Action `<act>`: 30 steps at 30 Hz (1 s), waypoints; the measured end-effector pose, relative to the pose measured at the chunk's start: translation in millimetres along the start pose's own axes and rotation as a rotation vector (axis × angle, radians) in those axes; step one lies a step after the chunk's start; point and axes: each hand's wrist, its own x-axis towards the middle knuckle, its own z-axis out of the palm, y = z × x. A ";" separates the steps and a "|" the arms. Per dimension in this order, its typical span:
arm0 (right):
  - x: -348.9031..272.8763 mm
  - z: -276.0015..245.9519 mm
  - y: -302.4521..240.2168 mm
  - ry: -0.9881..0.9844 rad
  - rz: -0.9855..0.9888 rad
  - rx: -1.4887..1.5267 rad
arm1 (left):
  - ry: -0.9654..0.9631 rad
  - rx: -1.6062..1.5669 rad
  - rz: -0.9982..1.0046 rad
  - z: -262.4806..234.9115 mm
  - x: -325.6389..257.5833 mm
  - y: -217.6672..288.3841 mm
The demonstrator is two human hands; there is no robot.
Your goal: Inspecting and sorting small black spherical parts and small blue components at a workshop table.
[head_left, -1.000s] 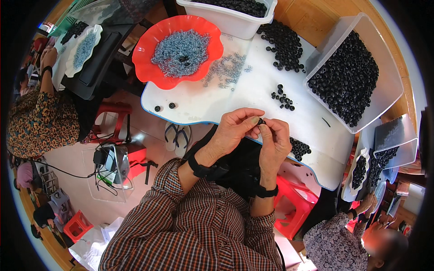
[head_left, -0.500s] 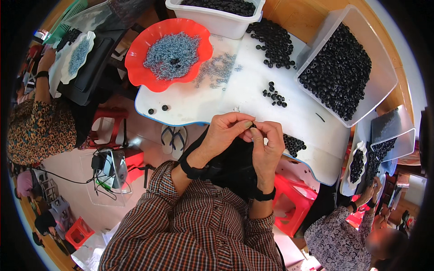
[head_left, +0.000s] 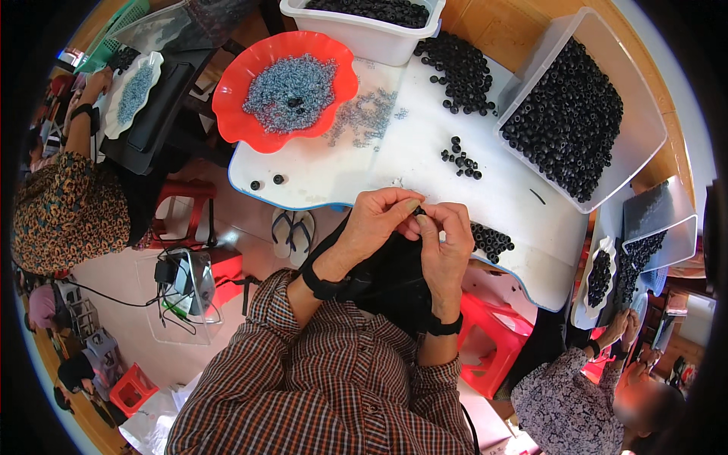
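My left hand (head_left: 371, 230) and my right hand (head_left: 446, 246) meet over the table's near edge. Both pinch a small black ring-shaped part (head_left: 419, 211) between thumbs and fingertips; the fingers hide most of it. Close beside my right hand lies a cluster of black round parts (head_left: 493, 242). Farther back is a small group of loose black parts (head_left: 461, 159). A red wavy-edged dish (head_left: 227, 102) at the left holds a heap of small clear springs or rings (head_left: 292, 83), too small to make out, with a few black pieces on top.
Behind stand a white tub (head_left: 364, 34) and a clear bin (head_left: 637, 148), both holding black parts. A black pile (head_left: 459, 72) lies between them on the white table (head_left: 425, 136). Two black parts sit at the left edge. Co-workers sit on both sides; a red stool (head_left: 489, 341) is at right.
My fingers shift slightly around the black part, which shows a little more now. The co-workers' hands on both sides have moved.
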 end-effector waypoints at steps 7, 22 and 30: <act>0.8 -1.7 -1.1 -0.044 0.021 -0.005 | 0.011 0.008 -0.010 -0.8 -1.4 0.3; -10.7 3.3 -8.1 0.088 0.279 0.358 | -0.070 -0.187 -0.019 -8.6 -1.0 4.9; -9.1 9.8 -6.8 0.136 0.399 0.488 | -0.231 -0.593 0.033 -11.3 2.2 18.9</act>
